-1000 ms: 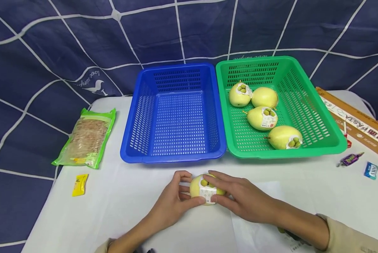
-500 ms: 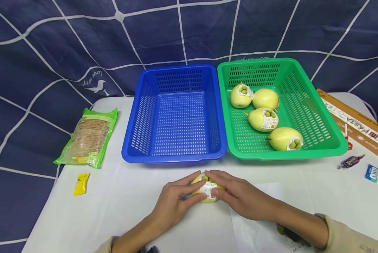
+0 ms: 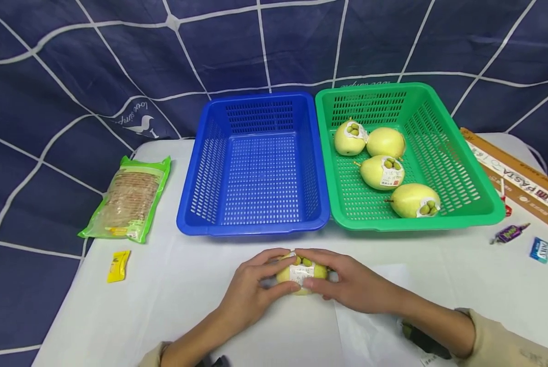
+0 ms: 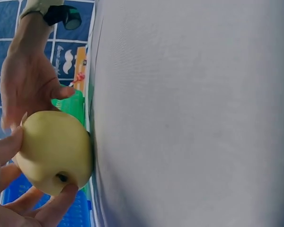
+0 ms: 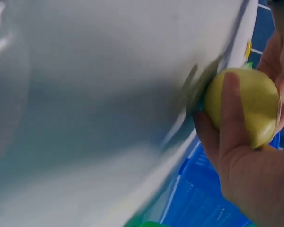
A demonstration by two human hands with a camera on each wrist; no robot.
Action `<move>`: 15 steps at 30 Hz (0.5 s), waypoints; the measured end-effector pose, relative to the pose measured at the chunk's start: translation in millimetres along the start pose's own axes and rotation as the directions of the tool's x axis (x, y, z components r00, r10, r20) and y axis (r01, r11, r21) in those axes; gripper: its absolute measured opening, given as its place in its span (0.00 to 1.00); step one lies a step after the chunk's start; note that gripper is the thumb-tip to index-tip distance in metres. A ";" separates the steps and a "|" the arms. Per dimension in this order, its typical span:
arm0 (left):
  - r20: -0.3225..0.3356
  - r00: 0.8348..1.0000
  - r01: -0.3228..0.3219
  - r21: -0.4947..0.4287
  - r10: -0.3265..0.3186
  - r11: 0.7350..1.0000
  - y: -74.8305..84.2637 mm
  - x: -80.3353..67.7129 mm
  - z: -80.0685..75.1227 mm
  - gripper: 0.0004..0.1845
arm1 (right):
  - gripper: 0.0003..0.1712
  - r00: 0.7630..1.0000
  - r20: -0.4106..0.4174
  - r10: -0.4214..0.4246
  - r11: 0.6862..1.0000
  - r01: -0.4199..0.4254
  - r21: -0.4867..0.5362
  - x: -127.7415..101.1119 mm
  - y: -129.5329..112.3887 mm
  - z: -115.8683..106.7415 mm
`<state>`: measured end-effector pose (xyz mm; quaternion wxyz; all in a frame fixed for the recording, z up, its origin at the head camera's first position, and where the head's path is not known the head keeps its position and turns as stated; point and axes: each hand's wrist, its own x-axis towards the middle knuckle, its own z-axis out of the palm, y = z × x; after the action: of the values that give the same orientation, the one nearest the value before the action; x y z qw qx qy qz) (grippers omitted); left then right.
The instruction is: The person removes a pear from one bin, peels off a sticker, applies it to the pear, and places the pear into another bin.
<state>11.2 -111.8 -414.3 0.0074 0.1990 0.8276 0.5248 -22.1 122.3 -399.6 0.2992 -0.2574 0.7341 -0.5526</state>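
A yellow-green pear (image 3: 320, 271) with a white label (image 3: 298, 274) picturing green fruit rests low over the table between my two hands. My left hand (image 3: 248, 288) grips its left end, fingers over the top and thumb near the label's lower edge. My right hand (image 3: 363, 283) holds the right end, its thumb on the label and fingers across the top. In the left wrist view the pear (image 4: 57, 149) shows a dark dimple beside a left fingertip. The right wrist view shows the right thumb lying across the pear (image 5: 260, 104).
Behind the hands stand a blue basket (image 3: 255, 229) and a green basket (image 3: 420, 223) holding several labelled pears (image 3: 413, 200). A bread bag (image 3: 129, 199) and yellow packet (image 3: 118, 266) lie left. Right are a pasta box (image 3: 521, 176), sweets (image 3: 509, 233) and a white sheet (image 3: 370, 336).
My left fingers have come from behind the pear to over its top, meeting the right fingertips. The right hand has shifted slightly on the pear, and the baskets stay put.
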 end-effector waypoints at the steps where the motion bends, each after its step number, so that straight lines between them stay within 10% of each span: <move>1: -0.001 1.000 0.023 -0.037 -0.023 0.999 -0.1 0.1 -0.1 0.25 | 0.32 0.999 -0.012 -0.032 0.998 0.031 -0.049 -0.2 1.0 1.3; 15: 0.006 0.995 0.095 -0.189 -0.096 0.977 -1.5 0.6 0.4 0.21 | 0.31 0.985 -0.057 -0.160 0.935 0.133 -0.328 -12.6 5.8 -0.7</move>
<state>10.3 -111.8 -415.6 0.0500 0.1567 0.7827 0.6002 -14.2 133.1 -403.1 0.1802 -0.3340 0.8051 -0.4559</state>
